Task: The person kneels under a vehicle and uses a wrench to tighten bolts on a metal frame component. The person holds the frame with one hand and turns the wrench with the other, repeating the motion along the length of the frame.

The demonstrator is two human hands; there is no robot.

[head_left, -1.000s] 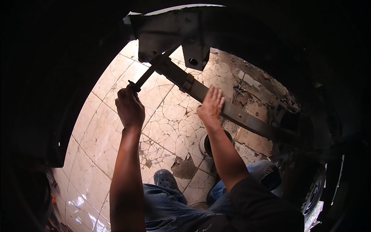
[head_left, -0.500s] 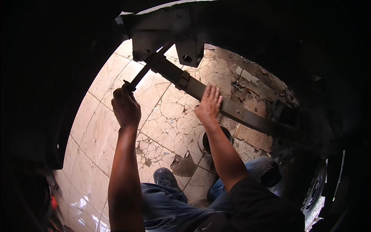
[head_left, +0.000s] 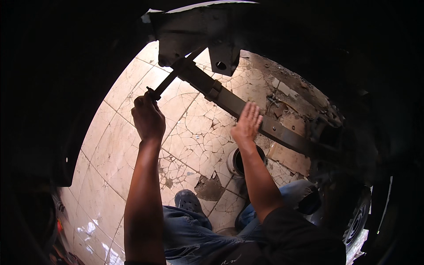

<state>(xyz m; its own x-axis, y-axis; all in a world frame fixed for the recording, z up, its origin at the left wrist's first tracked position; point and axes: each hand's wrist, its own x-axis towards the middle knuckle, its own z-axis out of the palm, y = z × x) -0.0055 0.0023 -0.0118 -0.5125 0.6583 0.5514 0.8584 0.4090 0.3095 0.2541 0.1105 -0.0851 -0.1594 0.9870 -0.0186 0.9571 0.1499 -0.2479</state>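
A dark leaf spring (head_left: 227,100) with a clamp band (head_left: 213,90) slants from upper left to lower right under a vehicle. At its upper left end, a dark metal bar (head_left: 170,81) crosses it. My left hand (head_left: 149,117) is closed around the bar's lower end, just below a small crosspiece. My right hand (head_left: 248,123) rests against the middle of the spring, its fingers stretched out and holding nothing; they are slightly blurred. Above the spring's end hangs a dark bracket (head_left: 223,59) with a round hole.
Below lies a cracked tile floor (head_left: 190,132) with a broken patch (head_left: 208,187). A round can-like container (head_left: 234,161) stands under my right forearm. Rubble and loose tile pieces (head_left: 289,161) lie at the right. A tyre (head_left: 357,218) is at the lower right.
The view has shifted slightly. My right hand has slid a little down and right along the spring. My left hand keeps its hold on the bar.
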